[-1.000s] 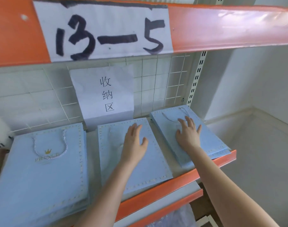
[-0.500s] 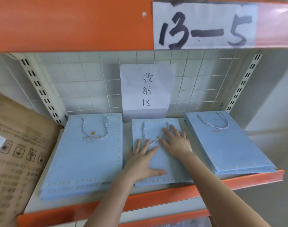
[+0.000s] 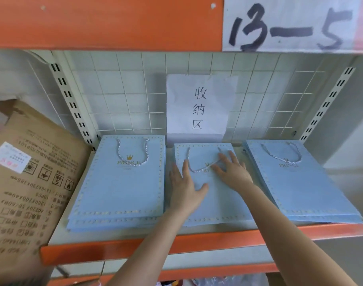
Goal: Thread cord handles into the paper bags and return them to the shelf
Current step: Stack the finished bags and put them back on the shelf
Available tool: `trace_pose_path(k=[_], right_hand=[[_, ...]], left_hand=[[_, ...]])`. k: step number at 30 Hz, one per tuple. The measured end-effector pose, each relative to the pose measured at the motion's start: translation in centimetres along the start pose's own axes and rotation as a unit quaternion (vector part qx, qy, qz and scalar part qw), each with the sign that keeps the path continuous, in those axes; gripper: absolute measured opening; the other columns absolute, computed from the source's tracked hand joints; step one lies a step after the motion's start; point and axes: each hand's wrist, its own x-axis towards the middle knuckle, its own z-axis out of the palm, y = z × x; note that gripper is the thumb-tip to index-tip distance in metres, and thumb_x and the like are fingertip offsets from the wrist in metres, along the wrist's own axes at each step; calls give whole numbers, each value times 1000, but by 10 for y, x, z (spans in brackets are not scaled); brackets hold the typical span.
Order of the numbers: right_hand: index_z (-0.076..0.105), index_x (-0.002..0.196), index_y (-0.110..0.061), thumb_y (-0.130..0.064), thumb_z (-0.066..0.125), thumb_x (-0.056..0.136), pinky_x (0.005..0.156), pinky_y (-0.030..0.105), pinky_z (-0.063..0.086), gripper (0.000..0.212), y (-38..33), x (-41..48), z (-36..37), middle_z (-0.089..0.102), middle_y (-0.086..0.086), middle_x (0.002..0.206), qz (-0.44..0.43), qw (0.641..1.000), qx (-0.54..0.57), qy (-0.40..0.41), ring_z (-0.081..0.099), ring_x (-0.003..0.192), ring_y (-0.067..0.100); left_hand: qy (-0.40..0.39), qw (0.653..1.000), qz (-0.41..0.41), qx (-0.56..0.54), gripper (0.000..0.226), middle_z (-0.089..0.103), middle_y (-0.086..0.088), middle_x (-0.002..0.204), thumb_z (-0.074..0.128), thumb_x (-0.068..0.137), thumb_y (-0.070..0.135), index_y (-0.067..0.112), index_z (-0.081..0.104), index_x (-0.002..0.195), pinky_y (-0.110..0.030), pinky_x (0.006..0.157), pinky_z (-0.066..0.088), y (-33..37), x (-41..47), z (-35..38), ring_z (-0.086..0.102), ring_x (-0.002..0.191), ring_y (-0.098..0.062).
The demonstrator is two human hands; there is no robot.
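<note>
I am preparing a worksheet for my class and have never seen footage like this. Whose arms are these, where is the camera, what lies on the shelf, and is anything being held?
There is no machine here. A person works with bare hands, and the single camera sits on their head, looking forward and down, so the arms reach in from below. On the orange-edged shelf lie pale blue paper bags: a left stack, a middle bag and a right stack. Each top bag shows a threaded cord handle. The left hand and right hand rest flat on the middle bag with the fingers straight, so nothing is held. A cardboard box leans at the left. A paper sign hangs behind.
</note>
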Motion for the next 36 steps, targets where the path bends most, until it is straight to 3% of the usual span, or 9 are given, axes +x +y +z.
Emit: trace_pose_path(k=[6,10,12,14,17,20,22,29,36], right_hand=[[22,146,-31,-52,35,95,104,45,32,57,0,-12,0,6,2,157,27,999,-28,27,26,132,42],[21,147,-29,-44,40,96,111,50,16,57,-9,-15,-9,4,4,157,39,998,-30,47,16,137,40],[23,147,-26,-34,43,96,113,51,7,55,-24,-19,-9,7,6,157,-19,992,-22,121,10,141,36],[30,145,-18,-25,46,96,114,44,15,52,-48,-24,-5,16,9,155,-100,979,69,161,13,142,28],[28,146,-13,-24,46,97,109,31,23,53,-88,-34,7,19,6,155,-171,961,190,111,22,141,21],[11,150,-14,-35,42,98,109,24,16,63,-126,-42,24,8,2,158,-173,959,220,-31,15,143,17],[-2,150,-15,-42,39,98,109,25,18,72,-147,-47,37,2,2,158,-138,956,235,-113,15,143,19],[-16,147,-10,-40,43,96,112,32,18,83,-174,-67,64,-10,11,157,-80,956,256,-118,10,144,26],[-17,147,-11,-36,47,95,112,31,18,86,-170,-70,70,-7,9,157,-68,953,268,-124,10,144,25]], left_hand=[[-47,992,-61,-100,85,-11,-13,157,54,91,31,16,-5,151,-32,114,6,6,7,-5,-8,145,-22],[-71,990,-58,-108,83,-14,-12,157,51,93,30,17,-7,151,-31,113,8,16,5,-12,-13,145,-21],[9,992,10,-123,76,-6,-9,158,52,94,25,17,3,151,-23,112,5,20,1,-29,-7,146,-16],[176,976,56,-113,66,15,-7,157,55,92,19,15,23,149,-24,114,9,10,-2,-59,10,145,-18],[359,932,-54,17,59,36,-17,147,57,88,22,8,37,141,-48,112,22,-34,1,-105,31,135,-34],[267,914,-291,88,71,25,-21,149,52,90,39,9,22,146,-55,111,14,-81,5,-137,22,135,-44],[208,910,-350,81,70,29,-21,148,47,91,43,6,22,145,-53,111,18,-97,6,-144,26,134,-42],[203,910,-354,66,60,46,-19,134,45,92,42,-3,34,131,-45,98,32,-107,4,-149,43,123,-36],[174,915,-344,119,70,33,-20,145,43,93,45,0,23,143,-47,105,27,-104,7,-142,32,132,-36]])
